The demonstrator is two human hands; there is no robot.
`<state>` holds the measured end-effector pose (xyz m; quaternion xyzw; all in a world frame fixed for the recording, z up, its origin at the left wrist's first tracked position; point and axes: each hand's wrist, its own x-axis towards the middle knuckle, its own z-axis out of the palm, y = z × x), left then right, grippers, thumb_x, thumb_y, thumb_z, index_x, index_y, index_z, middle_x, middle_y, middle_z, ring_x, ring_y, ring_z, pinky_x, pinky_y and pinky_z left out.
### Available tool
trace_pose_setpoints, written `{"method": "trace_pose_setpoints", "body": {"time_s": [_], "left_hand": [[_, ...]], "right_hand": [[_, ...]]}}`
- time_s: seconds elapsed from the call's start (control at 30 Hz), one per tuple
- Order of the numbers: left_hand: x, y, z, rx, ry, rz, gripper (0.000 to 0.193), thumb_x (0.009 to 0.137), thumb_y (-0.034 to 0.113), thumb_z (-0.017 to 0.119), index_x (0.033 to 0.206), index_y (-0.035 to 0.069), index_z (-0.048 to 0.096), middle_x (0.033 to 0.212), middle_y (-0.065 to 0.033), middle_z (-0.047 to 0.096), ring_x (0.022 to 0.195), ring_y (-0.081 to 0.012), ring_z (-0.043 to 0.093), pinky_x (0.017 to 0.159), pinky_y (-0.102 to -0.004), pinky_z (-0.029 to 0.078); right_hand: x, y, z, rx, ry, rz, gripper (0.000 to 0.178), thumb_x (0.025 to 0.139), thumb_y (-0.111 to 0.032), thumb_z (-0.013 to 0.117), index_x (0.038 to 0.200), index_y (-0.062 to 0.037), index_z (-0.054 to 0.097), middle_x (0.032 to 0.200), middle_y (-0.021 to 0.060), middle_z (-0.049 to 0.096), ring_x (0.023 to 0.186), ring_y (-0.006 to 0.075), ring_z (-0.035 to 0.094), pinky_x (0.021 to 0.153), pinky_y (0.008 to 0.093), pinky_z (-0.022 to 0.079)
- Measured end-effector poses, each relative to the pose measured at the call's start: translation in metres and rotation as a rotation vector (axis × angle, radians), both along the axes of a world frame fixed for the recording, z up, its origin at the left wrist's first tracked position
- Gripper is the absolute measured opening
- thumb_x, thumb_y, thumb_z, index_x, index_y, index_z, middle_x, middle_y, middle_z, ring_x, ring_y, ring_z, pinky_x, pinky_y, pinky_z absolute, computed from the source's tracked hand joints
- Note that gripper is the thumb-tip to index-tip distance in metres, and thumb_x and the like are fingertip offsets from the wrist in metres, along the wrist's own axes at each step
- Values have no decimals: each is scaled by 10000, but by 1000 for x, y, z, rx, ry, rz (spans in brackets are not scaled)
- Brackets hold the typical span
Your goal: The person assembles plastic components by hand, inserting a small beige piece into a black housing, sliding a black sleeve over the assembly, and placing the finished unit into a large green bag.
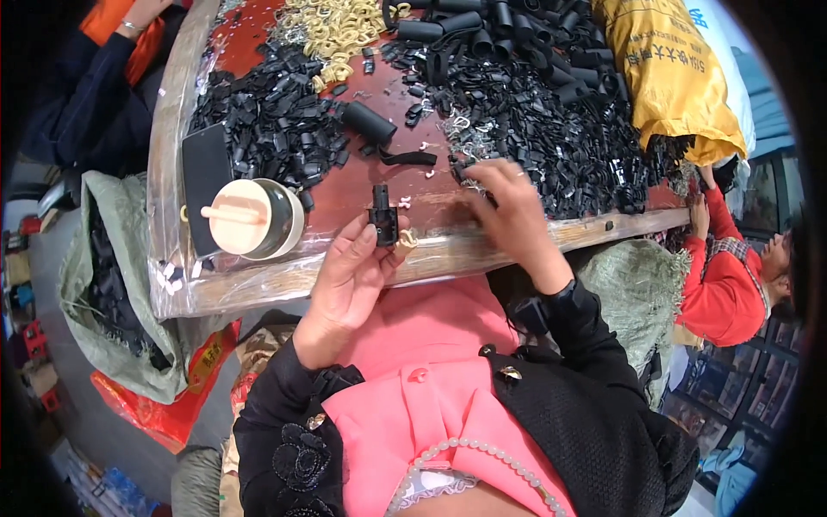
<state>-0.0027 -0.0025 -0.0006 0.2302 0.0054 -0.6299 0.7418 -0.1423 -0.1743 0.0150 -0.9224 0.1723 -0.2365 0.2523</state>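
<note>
My left hand (345, 271) is closed on a small black plastic part (382, 222), upright, with a narrow tube at its top and a boxy lower half. By those fingertips is a cream-coloured ring piece (407, 242); whether it is also gripped is unclear. My right hand (512, 211), slightly blurred, reaches over the table's near side with fingers bent and apart. Its fingertips are at the edge of a heap of small silvery metal pieces (472, 138). Between the hands and the heaps lie a black cylinder (369, 122), a black strap (408, 158) and tiny pinkish bits (405, 203).
Heaps of small black parts (267, 112), more black pieces (568, 155) and cream rings (332, 34) cover the red table (345, 194). A lidded cup (250, 220) stands at left, a yellow sack (672, 77) at far right. People sit at both sides.
</note>
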Motion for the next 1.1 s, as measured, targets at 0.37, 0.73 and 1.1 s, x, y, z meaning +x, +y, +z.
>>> {"method": "trace_pose_setpoints", "body": {"time_s": [0.37, 0.73, 1.1], "left_hand": [[18, -31, -9, -45, 62, -23, 235, 825, 155, 496, 1021, 26, 489, 910, -85, 555, 575, -68, 447, 491, -174, 358], [9, -31, -2, 71, -85, -46, 274, 834, 195, 479, 1059, 40, 457, 976, -85, 544, 676, -92, 516, 453, -139, 369], [-7, -27, 12, 31, -131, -81, 297, 813, 152, 511, 1067, 10, 451, 1019, -107, 532, 917, -186, 550, 701, -201, 504]], "right_hand": [[17, -58, -12, -355, 333, -206, 149, 688, -71, 574, 833, -61, 542, 860, 88, 522, 676, 269, 505, 565, 331, 397], [6, -64, 7, 461, 33, -375, 133, 790, -159, 550, 757, -31, 532, 592, -3, 484, 449, 102, 406, 422, 212, 321], [9, -21, 9, 1353, -223, -60, 174, 822, -189, 517, 735, -39, 509, 578, -31, 446, 463, 38, 368, 426, 154, 290]]}}
